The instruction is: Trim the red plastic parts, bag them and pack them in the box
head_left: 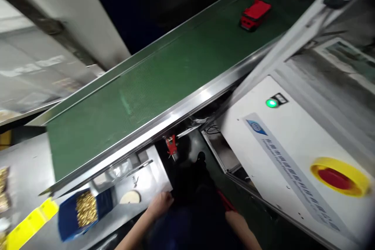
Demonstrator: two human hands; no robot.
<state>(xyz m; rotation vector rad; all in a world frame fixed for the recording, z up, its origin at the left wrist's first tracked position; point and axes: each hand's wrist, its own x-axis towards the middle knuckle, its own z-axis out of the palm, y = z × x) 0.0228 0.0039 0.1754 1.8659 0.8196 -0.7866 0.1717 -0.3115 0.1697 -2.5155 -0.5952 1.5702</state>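
Note:
My left hand (162,204) is low in the view, beside the corner of the metal worktable (152,179). Its fingers are curled closed; what they hold, if anything, is hidden, though a bit of red shows beside it. My right hand (235,220) hangs lower right, closed around the end of a red bar (225,200), most of which is dark and blurred. On the worktable near my left hand lie a round cream-coloured disc (130,197) and a blue bin (66,218) with many small gold-coloured metal pieces (86,208).
A green conveyor belt (164,82) slants across the view, carrying a red boxy object (256,13) at its far end. To the right stands a white control cabinet (272,156) with a lit green lamp (272,103) and a red emergency stop button (335,178). Yellow labels (32,224) lie lower left.

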